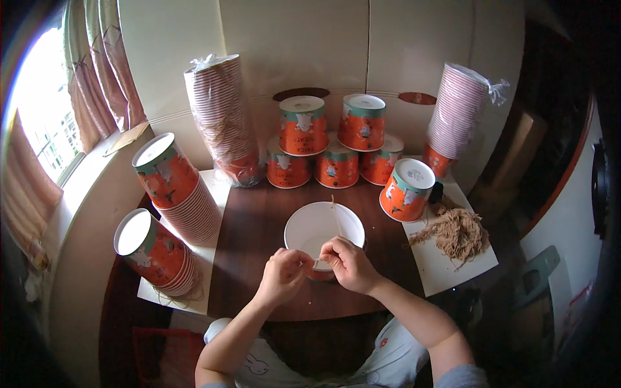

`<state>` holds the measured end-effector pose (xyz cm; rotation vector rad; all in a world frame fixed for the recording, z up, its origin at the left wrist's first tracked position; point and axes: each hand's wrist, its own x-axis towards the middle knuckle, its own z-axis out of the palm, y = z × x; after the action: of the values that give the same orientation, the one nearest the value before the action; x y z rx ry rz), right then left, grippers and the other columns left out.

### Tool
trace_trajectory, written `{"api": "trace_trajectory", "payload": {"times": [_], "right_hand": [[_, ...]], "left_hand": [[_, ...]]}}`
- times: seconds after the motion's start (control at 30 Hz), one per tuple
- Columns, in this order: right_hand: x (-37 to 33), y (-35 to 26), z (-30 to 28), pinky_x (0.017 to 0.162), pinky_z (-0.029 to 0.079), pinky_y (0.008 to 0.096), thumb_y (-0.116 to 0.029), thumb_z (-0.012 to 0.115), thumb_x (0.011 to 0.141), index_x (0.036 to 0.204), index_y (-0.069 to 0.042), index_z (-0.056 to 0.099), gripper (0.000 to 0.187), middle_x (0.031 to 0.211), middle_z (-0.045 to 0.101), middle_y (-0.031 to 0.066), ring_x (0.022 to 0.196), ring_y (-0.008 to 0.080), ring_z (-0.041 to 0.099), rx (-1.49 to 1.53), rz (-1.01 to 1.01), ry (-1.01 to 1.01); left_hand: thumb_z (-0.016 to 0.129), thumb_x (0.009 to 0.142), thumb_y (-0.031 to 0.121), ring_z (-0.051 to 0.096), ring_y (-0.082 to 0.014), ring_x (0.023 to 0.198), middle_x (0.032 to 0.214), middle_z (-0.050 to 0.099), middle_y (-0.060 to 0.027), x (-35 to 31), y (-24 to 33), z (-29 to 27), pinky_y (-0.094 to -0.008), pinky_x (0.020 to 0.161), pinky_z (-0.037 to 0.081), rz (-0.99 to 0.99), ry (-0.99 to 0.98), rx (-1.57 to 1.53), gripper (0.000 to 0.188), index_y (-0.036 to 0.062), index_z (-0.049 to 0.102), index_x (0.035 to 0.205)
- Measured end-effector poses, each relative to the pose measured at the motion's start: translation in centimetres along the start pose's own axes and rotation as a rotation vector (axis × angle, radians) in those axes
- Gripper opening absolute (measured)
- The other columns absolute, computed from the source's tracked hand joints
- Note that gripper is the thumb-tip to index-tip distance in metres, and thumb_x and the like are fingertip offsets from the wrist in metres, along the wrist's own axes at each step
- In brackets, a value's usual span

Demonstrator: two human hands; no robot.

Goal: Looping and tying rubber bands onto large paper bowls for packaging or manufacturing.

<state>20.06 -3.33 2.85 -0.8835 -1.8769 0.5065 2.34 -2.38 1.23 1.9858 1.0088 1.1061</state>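
An orange paper bucket (323, 210) stands upright at the middle of the table, its white inside facing me. A thin brown piece of twine (339, 222) hangs at its far rim and runs down inside towards my right hand. Over the near rim, my left hand (284, 275) and my right hand (349, 265) meet with pinched fingertips, closed on what looks like the twine's near end. The fingers cover most of the spot they grip.
Upside-down orange buckets (303, 126) are piled at the back. Tall bagged bucket stacks (217, 110) flank them. Two nested stacks (174, 184) lean at the left. At the right, a tangled bundle of brown twine (458, 234) lies on a white board (446, 275) beside one inverted bucket (407, 189).
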Motion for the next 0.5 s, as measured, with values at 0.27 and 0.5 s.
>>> {"api": "trace_trajectory", "payload": {"times": [0.27,0.5], "right_hand": [[0.6,-1.0,0.2,0.067,0.038,0.034,-0.006,0.054,0.079,0.084,-0.006,0.046,0.009,0.076,0.054,0.0063,0.071,0.0239,0.054,-0.101,-0.056,-0.063],[1.3,0.5,0.7,0.073,0.04,0.0239,0.0,0.05,0.084,0.098,-0.006,0.034,0.022,0.08,0.048,0.0035,0.074,0.0089,0.047,0.692,0.274,-0.065]], "left_hand": [[0.066,0.066,0.009,0.052,-0.0218,0.078,0.081,0.058,-0.0021,0.3,1.8,-0.7,-0.0336,0.072,0.039,0.227,0.112,0.222,0.013,0.0088,0.059,0.077],[0.066,0.067,0.01,0.05,-0.022,0.082,0.083,0.056,-0.0015,0.7,1.2,-0.9,-0.0336,0.076,0.037,0.229,0.048,0.208,0.01,0.0103,0.059,0.074]]}}
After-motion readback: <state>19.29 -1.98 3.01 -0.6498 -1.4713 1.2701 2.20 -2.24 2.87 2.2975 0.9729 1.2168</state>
